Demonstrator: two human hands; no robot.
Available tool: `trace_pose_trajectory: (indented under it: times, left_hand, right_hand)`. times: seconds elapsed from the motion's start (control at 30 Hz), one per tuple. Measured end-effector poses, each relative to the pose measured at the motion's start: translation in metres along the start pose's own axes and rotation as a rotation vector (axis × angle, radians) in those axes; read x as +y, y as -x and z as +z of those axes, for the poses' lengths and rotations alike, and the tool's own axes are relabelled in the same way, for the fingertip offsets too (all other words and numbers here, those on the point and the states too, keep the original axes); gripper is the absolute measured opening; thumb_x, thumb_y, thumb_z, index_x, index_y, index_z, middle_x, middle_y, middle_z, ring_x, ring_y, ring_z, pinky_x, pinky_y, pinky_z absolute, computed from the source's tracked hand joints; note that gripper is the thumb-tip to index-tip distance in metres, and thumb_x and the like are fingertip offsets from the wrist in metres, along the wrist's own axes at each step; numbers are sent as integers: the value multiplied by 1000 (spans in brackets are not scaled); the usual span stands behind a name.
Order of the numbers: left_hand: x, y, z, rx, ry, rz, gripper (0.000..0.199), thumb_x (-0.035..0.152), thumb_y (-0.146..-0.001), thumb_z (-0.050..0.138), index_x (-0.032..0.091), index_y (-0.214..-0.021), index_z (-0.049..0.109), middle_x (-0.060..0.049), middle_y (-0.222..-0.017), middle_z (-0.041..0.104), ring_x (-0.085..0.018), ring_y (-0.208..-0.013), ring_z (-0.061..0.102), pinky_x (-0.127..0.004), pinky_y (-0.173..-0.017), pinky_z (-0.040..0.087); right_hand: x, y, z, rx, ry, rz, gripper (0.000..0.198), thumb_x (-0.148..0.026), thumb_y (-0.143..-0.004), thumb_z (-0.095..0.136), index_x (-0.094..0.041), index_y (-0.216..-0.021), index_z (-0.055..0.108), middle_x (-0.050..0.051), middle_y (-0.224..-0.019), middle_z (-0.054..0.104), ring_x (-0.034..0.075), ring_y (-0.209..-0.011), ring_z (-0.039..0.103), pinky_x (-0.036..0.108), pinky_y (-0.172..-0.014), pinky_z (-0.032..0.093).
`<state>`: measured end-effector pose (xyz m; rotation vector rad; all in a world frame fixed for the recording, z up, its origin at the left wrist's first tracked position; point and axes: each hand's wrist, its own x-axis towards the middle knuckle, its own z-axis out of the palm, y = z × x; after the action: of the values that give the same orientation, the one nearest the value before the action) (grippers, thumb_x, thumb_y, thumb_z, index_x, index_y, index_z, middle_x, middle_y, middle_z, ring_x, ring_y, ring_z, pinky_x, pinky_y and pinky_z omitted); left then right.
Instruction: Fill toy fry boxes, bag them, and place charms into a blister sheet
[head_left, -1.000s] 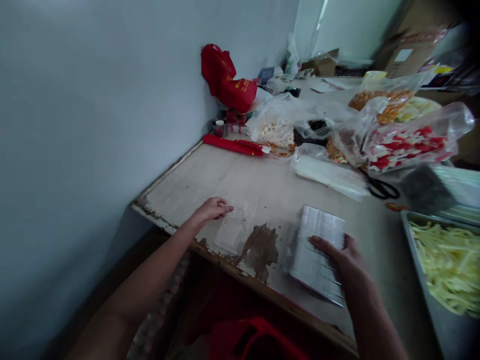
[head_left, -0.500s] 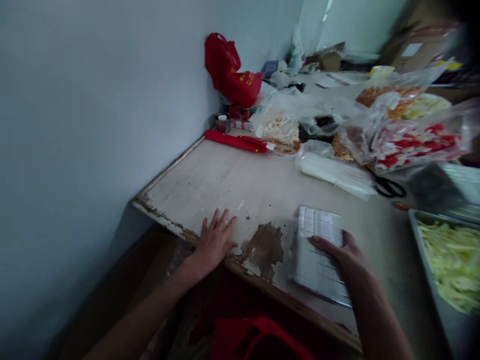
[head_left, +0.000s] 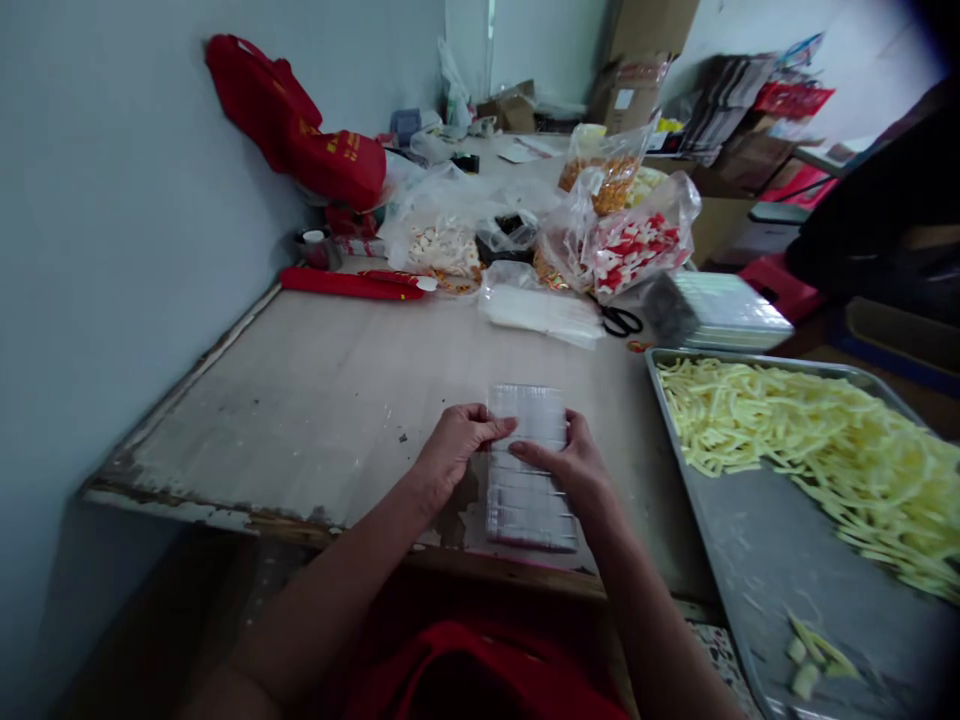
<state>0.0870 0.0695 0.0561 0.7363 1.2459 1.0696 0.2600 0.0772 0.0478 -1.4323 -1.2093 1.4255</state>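
Between my hands is a flat, clear plastic pack (head_left: 532, 505) with ribbed cross lines, lying at the table's near edge. My left hand (head_left: 461, 440) pinches its left side, thumb on top and fingers at the edge. On the opposite side my right hand (head_left: 574, 465) grips the right edge, its thumb pressed across the upper face. What the pack contains is too unclear to tell. Under it and to the left, part of the worn table surface (head_left: 300, 400) shows peeled patches.
A metal tray (head_left: 742, 540) of pale yellow strips (head_left: 810, 430) stands at right. Behind lie clear plastic sleeves (head_left: 540, 310), black-handled scissors (head_left: 621, 320), a bag of red and white pieces (head_left: 637, 250), a stack of clear packs (head_left: 727, 310) and a red roll (head_left: 352, 283).
My left hand has left the table edge and taken hold of the pack's left side. My right hand still grips it. The view has swung right, showing more of the metal tray.
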Motion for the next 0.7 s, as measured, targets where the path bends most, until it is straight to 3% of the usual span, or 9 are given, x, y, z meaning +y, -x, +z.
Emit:
trace_pose_trajectory:
  times: [0.07,0.17,0.33,0.4,0.47,0.53,0.6,0.63,0.7]
  left_hand:
    - [-1,-5,-5,-3,36,-58,56,53,-53,88,18,-57,45,6,-53,40,-6,-50,34,-23,-52,29]
    - [-8,-14,-19,-11,63,-95,60,63,-49,86,19,-58,46,6,-55,41,-7,-51,33,-24,-51,29]
    - [-14,-18,-68,35,-42,-104,60,66,-49,84,19,-60,49,5,-57,43,-7,-51,34,-23,-51,31]
    - [-10,-10,-90,64,-239,-113,57,68,-59,79,18,-66,53,4,-59,47,-8,-51,39,-23,-51,33]
    - [-4,3,-105,165,-553,-62,52,65,-70,73,16,-85,62,-1,-69,57,-13,-58,51,-26,-56,39]
    - [-1,22,-105,354,-955,48,53,54,-77,73,15,-112,62,-9,-92,66,-21,-79,62,-32,-69,47]
    - [-6,43,-92,447,-1322,181,53,41,-81,73,16,-126,58,-16,-119,63,-29,-106,61,-40,-89,47]
    - [-13,53,-81,419,-1447,255,52,38,-84,71,17,-129,58,-18,-131,58,-32,-118,57,-44,-98,44]
    - [-32,68,-58,224,-1544,386,55,47,-87,67,20,-133,56,-16,-144,51,-33,-134,45,-48,-111,35]
  right_hand:
    - [-1,-5,-5,23,-33,-14,94,-46,-49,94,-22,-124,42,10,-118,64,28,-100,67,34,-76,58]
    - [-4,-12,-15,53,-19,67,89,-45,-49,93,-20,-121,46,10,-113,66,28,-94,68,34,-73,58]
    - [-3,-17,-47,87,53,153,82,-45,-51,91,-20,-118,50,7,-100,69,27,-82,68,34,-65,56]
    - [-1,-19,-59,121,84,162,82,-45,-51,91,-21,-118,51,7,-98,69,26,-79,68,34,-63,56]
    - [1,-20,-67,136,104,173,82,-44,-50,91,-21,-118,52,6,-97,69,26,-77,67,35,-62,55]
    - [0,-21,-70,134,111,179,81,-45,-49,91,-21,-117,53,6,-94,69,27,-76,67,36,-61,55]
    - [-2,-19,-69,144,138,191,76,-47,-50,90,-23,-114,55,7,-92,69,29,-76,67,38,-60,55]
    - [-3,-18,-68,151,161,201,73,-48,-51,89,-23,-111,56,8,-91,69,31,-76,67,39,-60,55]
    - [-5,-16,-65,160,196,233,66,-49,-52,88,-25,-105,58,9,-87,69,34,-75,67,42,-58,54]
